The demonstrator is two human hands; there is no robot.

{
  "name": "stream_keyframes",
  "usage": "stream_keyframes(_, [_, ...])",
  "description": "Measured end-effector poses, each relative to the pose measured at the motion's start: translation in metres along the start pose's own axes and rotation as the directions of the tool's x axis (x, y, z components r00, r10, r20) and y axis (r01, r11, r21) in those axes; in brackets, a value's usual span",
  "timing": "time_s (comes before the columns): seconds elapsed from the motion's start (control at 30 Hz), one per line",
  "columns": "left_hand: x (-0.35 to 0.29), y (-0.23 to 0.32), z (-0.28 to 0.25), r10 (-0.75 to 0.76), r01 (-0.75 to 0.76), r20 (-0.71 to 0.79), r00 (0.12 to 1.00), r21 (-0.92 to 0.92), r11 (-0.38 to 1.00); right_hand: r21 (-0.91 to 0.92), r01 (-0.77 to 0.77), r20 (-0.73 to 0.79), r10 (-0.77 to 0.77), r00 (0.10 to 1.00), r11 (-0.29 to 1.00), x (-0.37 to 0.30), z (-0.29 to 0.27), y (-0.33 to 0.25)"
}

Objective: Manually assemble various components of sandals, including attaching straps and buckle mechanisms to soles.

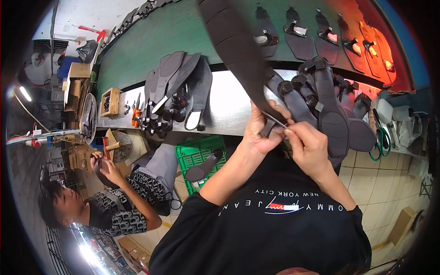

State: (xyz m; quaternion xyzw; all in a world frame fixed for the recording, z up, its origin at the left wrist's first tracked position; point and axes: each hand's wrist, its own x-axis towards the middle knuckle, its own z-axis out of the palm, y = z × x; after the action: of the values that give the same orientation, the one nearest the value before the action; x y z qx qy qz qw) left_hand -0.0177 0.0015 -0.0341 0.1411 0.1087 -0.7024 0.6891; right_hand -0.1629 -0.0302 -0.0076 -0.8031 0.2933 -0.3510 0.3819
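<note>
A long dark shoe sole (236,50) stands raised in front of me, its narrow end in my left hand (259,137). The fingers of that hand are wrapped round it. My right hand (309,149) is closed in a pinch on a thin grey strip (277,122) beside the sole's lower end. Whether the strip is joined to the sole is hidden by my fingers. Just beyond my right hand lies a pile of dark sandals (333,114) with straps. Left of my hands, a stack of dark soles (167,75) lies on the metal worktop (224,98).
Behind the worktop runs a green belt (137,55) bearing several sandals (298,41), red-lit at right. Orange-handled scissors (135,117) and a wooden box (110,101) are at left. Green-handled scissors (381,142) hang right. A green crate (183,153) stands below; a co-worker (137,197) sits at left.
</note>
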Motion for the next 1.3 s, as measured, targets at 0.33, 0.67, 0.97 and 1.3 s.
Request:
stream_keyframes(0.33, [0.000, 0.000, 0.009, 0.283, -0.183, -0.164, 0.945, 0.452, 0.873, -0.018, -0.085, 0.120, 0.087, 0.989, 0.996, -0.010, 0.010, 0.000])
stream_keyframes(0.67, [0.009, 0.025, 0.014, 0.313, -0.173, -0.213, 0.926, 0.497, 0.850, 0.127, 0.022, 0.325, -0.062, 0.944, 0.992, -0.024, 0.015, -0.015])
stream_keyframes(0.97, [-0.076, 0.188, 0.044, 0.740, -0.459, 0.103, 0.665, 0.838, 0.296, 0.196, -0.240, 0.165, 0.209, 0.964, 0.951, -0.004, -0.016, 0.002])
stream_keyframes(1.3, [-0.118, 0.244, 0.023, 0.803, 0.674, 0.377, 0.462, 0.438, -0.594, 0.203, -0.254, 0.169, 0.221, 0.960, 0.946, 0.000, -0.015, 0.009])
